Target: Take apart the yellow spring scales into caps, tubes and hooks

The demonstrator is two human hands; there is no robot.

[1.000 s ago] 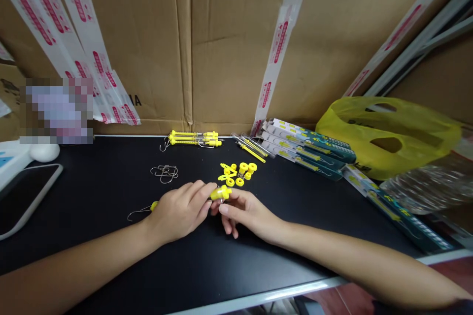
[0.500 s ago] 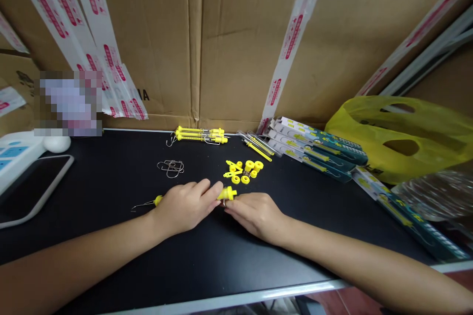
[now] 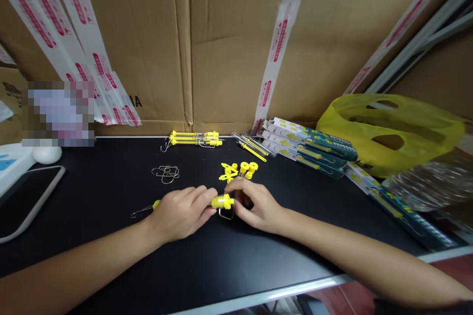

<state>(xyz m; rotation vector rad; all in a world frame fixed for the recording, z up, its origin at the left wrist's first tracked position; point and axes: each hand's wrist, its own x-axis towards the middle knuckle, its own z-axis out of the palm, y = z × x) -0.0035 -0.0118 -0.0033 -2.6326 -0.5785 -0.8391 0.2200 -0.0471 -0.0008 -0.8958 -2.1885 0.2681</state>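
- Two hands are gripping one yellow spring scale point(image 3: 220, 201) over the black table point(image 3: 111, 256): my left hand point(image 3: 180, 212) is closing around its barrel, my right hand point(image 3: 254, 204) is pinching its cap end.
- Behind the scale, loose yellow parts point(image 3: 238, 171) are lying in a cluster too small for me to count.
- Farther behind, two finished scales point(image 3: 194, 139) are lying together.
- Right of the scale, one yellow bag point(image 3: 388, 133) is gaping; I cannot tell what it is holding.

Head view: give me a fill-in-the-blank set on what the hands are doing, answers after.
1. Both hands grip one ____-coloured tube.
2. The wire hook sticks out past the ____ hand.
3. The right hand pinches the tube's ____ end.
4. The loose wire clips lie on the ____ table.

Answers: yellow; left; capped; black
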